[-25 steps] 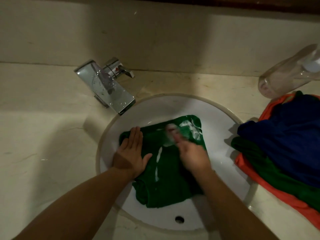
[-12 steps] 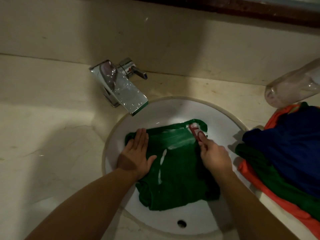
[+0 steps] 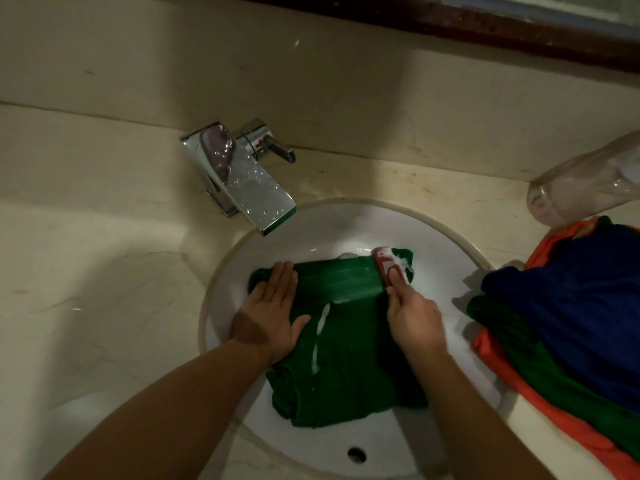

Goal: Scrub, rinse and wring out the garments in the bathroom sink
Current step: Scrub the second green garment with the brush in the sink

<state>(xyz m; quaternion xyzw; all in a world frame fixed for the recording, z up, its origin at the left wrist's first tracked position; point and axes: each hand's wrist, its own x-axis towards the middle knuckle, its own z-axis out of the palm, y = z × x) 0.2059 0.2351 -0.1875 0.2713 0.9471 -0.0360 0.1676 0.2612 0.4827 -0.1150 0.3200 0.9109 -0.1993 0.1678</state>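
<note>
**2 hands, 1 soapy garment**

Folded in the white sink [image 3: 446, 244] lies the green garment [image 3: 346, 368]. The left hand [image 3: 273, 317] presses flat on its left side, fingers straight. The right hand [image 3: 412, 317] grips a red scrub brush [image 3: 384, 263] at the sudsy far corner. The brush could skid off that edge onto bare basin. Wet cloth could also slip under the flat palm and bunch. Suds may splash the piled garments [image 3: 571, 306] just beside the sink.
</note>
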